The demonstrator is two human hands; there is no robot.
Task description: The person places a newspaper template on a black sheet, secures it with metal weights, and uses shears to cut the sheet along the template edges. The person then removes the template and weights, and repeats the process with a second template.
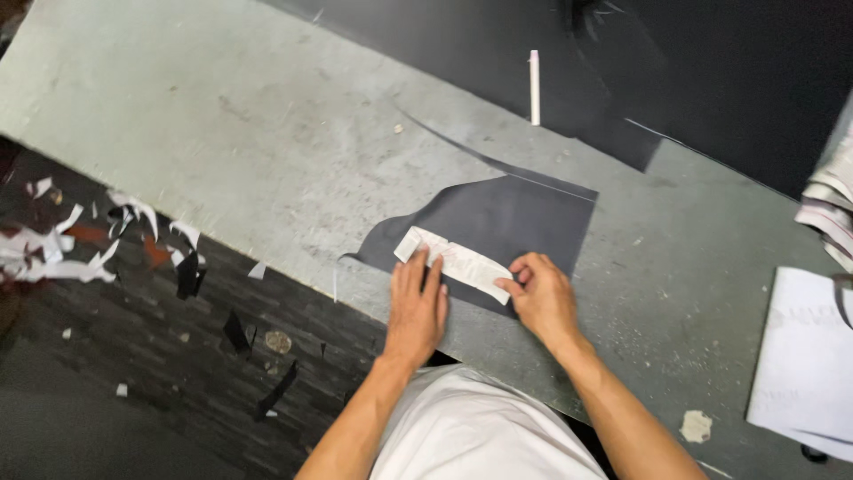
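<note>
- A narrow white paper strip [453,260], creased and faintly printed, is laid slantwise on a dark grey cut piece [515,218] near the grey counter [222,133] edge.
- The strip is pressed flat by the left hand [416,307], fingers extended.
- Its lower end is pinched by the right hand [542,298].
- A white stick [534,87] is seen well apart on black sheet [711,71].

Soft, even overhead light falls on the grey worktable [267,133], with only faint shadows under the fingers [426,271]. Beyond the fingertips, the black sheet [729,62] swallows detail. The picture is slightly soft overall, and the frame edges bend and blur.
</note>
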